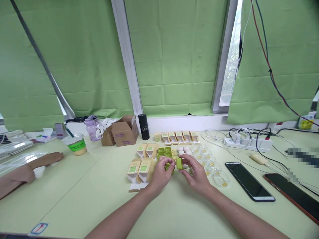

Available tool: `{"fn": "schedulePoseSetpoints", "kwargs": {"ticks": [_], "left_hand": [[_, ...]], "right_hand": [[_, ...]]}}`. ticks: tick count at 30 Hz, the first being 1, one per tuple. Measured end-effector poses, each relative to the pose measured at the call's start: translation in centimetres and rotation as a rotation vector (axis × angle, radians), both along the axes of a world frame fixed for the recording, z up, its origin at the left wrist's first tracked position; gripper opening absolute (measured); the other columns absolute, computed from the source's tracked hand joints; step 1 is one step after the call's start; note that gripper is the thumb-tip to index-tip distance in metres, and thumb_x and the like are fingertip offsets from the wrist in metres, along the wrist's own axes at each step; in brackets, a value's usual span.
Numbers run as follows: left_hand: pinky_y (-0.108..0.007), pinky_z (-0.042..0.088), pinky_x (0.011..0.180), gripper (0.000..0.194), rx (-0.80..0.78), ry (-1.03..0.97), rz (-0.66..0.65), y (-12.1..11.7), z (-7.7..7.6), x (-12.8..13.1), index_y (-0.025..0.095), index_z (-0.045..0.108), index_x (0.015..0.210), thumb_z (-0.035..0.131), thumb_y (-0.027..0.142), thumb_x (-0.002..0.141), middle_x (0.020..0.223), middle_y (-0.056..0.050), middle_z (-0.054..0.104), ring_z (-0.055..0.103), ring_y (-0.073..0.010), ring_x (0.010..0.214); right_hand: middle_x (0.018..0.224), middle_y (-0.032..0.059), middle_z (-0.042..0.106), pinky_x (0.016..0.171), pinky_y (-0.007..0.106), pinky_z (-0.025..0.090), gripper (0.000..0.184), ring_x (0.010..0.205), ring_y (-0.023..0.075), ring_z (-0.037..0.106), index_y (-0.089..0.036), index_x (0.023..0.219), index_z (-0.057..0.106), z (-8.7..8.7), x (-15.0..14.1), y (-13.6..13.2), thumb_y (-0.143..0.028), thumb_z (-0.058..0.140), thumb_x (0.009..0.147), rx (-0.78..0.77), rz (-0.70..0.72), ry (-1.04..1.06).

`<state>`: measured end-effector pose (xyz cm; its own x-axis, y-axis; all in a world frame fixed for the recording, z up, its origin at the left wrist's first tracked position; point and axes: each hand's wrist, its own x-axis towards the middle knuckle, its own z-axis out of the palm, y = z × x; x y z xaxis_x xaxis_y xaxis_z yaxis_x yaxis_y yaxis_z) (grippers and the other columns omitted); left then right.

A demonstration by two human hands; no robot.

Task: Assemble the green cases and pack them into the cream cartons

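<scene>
Between the thumb and fingers of my right hand point(195, 172) is a small olive-green box point(179, 163), held just above the table. My left hand point(161, 172) is close beside it, thumb and fingertips pinched together; whatever they hold, if anything, is too small to make out. Behind my hands are several green trays point(164, 150), small yellowish pieces point(174, 153) and white pieces point(184, 150). To the left of my left hand stand open cream cartons point(146, 167) with green labels. Right of my right hand lie clear plastic shells point(216, 172) with yellow dots.
More open cartons point(179, 137) line the back. A brown cardboard box point(124, 132), black bottle point(144, 126) and drink cup point(76, 144) stand left. Another person's arm point(30, 169) rests at far left. A phone point(249, 181) and power strip point(249, 144) with cables lie right.
</scene>
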<state>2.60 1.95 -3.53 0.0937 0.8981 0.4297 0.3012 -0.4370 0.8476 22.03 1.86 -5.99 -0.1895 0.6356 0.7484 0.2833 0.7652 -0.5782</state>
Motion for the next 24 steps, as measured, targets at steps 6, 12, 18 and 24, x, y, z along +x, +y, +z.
{"fn": "schedulePoseSetpoints", "kwargs": {"ticks": [6,12,18,24], "left_hand": [[-0.035,0.051,0.085,0.029,0.001,0.006,-0.001,0.07,0.02,-0.05,0.020,0.071,0.084,0.067,0.046,0.096,0.095,-0.006,0.065,0.063,-0.0232,0.094],[-0.036,0.050,0.085,0.028,-0.008,0.011,-0.006,0.07,0.05,-0.10,0.019,0.070,0.085,0.065,0.045,0.097,0.096,-0.007,0.064,0.062,-0.0236,0.095],[-0.037,0.050,0.086,0.029,-0.001,0.007,-0.011,0.25,-0.24,-0.23,0.019,0.069,0.086,0.065,0.045,0.097,0.096,-0.007,0.064,0.062,-0.0235,0.095],[-0.037,0.049,0.087,0.029,-0.022,0.006,-0.008,0.29,-0.16,-0.33,0.019,0.068,0.086,0.064,0.045,0.097,0.098,-0.007,0.064,0.062,-0.0238,0.095]], "right_hand": [[0.130,0.0106,0.069,0.095,0.045,0.067,0.046,0.109,0.0265,0.075,-0.029,0.140,0.058,0.03,-0.04,0.00,-0.021,0.065,0.096,0.005,0.005,0.011],[0.130,0.0097,0.069,0.096,0.044,0.066,0.047,0.109,0.0258,0.075,-0.030,0.140,0.058,0.15,-0.02,-0.11,-0.020,0.066,0.095,0.002,-0.002,0.007],[0.130,0.0106,0.069,0.095,0.043,0.066,0.045,0.108,0.0259,0.075,-0.028,0.140,0.058,0.15,-0.02,-0.15,-0.021,0.066,0.096,0.014,-0.025,0.003],[0.131,0.0110,0.068,0.095,0.044,0.066,0.044,0.108,0.0261,0.075,-0.028,0.139,0.058,0.24,0.07,-0.15,-0.022,0.065,0.096,0.002,-0.020,0.008]]}}
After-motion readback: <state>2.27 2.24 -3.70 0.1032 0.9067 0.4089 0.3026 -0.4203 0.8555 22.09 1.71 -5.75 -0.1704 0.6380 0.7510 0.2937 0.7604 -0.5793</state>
